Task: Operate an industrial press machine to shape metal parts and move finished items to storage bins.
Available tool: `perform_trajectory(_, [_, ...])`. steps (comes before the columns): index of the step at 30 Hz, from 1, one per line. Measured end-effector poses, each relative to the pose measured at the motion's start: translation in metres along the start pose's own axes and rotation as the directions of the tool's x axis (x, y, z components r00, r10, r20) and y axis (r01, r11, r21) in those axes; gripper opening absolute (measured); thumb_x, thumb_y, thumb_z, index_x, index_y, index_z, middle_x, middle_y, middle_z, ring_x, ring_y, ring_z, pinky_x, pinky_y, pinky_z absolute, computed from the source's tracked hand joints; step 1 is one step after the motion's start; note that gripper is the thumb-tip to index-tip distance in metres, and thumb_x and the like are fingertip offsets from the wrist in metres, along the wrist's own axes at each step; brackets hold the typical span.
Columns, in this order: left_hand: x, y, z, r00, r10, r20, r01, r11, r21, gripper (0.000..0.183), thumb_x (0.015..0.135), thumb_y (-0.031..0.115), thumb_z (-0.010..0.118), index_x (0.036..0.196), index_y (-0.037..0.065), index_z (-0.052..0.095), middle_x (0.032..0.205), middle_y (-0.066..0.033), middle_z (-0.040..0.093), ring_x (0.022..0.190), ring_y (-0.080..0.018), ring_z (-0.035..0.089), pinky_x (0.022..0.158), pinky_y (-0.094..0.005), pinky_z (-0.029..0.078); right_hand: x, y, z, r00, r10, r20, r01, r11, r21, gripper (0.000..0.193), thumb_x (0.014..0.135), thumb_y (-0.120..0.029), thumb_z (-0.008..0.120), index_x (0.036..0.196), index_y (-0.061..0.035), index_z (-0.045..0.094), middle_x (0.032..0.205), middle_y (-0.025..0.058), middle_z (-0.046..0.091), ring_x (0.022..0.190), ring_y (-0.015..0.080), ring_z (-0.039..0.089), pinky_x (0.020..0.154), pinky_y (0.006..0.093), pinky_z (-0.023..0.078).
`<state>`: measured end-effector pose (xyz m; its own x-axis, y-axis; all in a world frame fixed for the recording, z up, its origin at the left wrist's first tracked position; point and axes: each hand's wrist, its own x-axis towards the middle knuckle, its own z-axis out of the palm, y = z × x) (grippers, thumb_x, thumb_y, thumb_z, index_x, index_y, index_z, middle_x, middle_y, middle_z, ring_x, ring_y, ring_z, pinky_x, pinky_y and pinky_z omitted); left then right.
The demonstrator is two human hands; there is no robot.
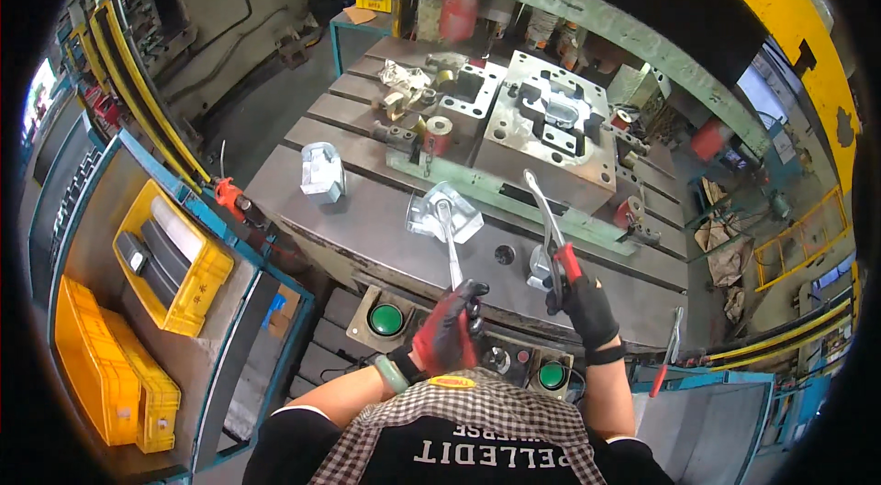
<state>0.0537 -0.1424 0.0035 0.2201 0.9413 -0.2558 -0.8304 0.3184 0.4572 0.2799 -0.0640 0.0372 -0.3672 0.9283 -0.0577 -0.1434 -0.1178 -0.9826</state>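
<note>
My left hand (451, 327), in a red and black glove, is closed around the lower end of a long silver tool with a rounded head (450, 242). The head rests on or just over a shiny box-like metal part (463, 217) on the press bed. My right hand (587, 312), in a black glove, grips red-handled tongs (543, 200), whose tips point up and away toward the die. Beside the tongs sits a smaller silver metal part (540, 267), partly hidden by them. Farther left, another silver metal part (321, 173) stands on the bed.
A die block (551, 155) with a shaped metal insert stands on the slotted press bed (367, 196). Green round buttons (386, 319) line the near edge. Yellow crates (197, 292) are at left, and a red-handled tool (670, 356) is at right. The yellow press frame (798, 17) looms upper right.
</note>
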Motion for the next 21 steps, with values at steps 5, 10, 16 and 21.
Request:
perform_trajectory(5, [0.015,-0.010,0.020,0.998,0.068,0.016,-0.070,0.973,0.219,0.033,0.094,0.032,0.048,0.117,0.008,0.048,0.078,0.0007,0.051,0.071,-0.0107,0.050,0.068,-0.0247,0.043,-0.038,0.017,0.004,0.983,0.121,-0.140,-0.124,0.992,-0.016,0.047,0.092,-0.043,0.044,0.123,-0.0068,0.047,0.093,0.0090,0.061,0.069,0.0142,0.057,0.060,0.0277,0.046])
perform_trajectory(10, [0.087,-0.039,-0.002,0.982,0.127,0.137,-0.089,0.963,-0.256,0.027,0.092,0.031,0.052,0.107,0.009,0.054,0.082,-0.0013,0.055,0.073,-0.0126,0.053,0.068,-0.0269,0.045,-0.055,0.020,0.000,0.994,-0.083,-0.074,0.018,0.779,-0.627,0.035,0.088,-0.016,0.052,0.120,-0.0022,0.047,0.086,0.0104,0.064,0.069,0.0187,0.062,0.060,0.0329,0.049])
perform_trajectory(16, [0.098,-0.029,0.021,0.985,0.088,0.151,-0.035,0.945,-0.325,0.028,0.087,0.045,0.056,0.081,0.018,0.050,0.068,0.0018,0.048,0.058,-0.0088,0.046,0.051,-0.0221,0.038,-0.075,0.021,-0.001,0.980,-0.178,-0.092,0.075,0.751,-0.656,0.036,0.096,-0.026,0.032,0.118,-0.0032,0.049,0.082,0.0058,0.061,0.067,0.0109,0.054,0.058,0.0265,0.044])
perform_trajectory(21, [0.089,-0.016,0.045,0.985,0.137,-0.104,-0.163,0.936,-0.313,0.038,0.080,0.052,0.064,0.068,0.021,0.044,0.054,0.0056,0.034,0.047,-0.0087,0.037,0.044,-0.0249,0.032,-0.085,0.036,-0.020,0.983,-0.042,-0.179,-0.096,0.712,-0.696,0.032,0.095,-0.019,0.034,0.119,-0.0037,0.049,0.081,0.0066,0.060,0.068,0.0124,0.056,0.058,0.0280,0.046])
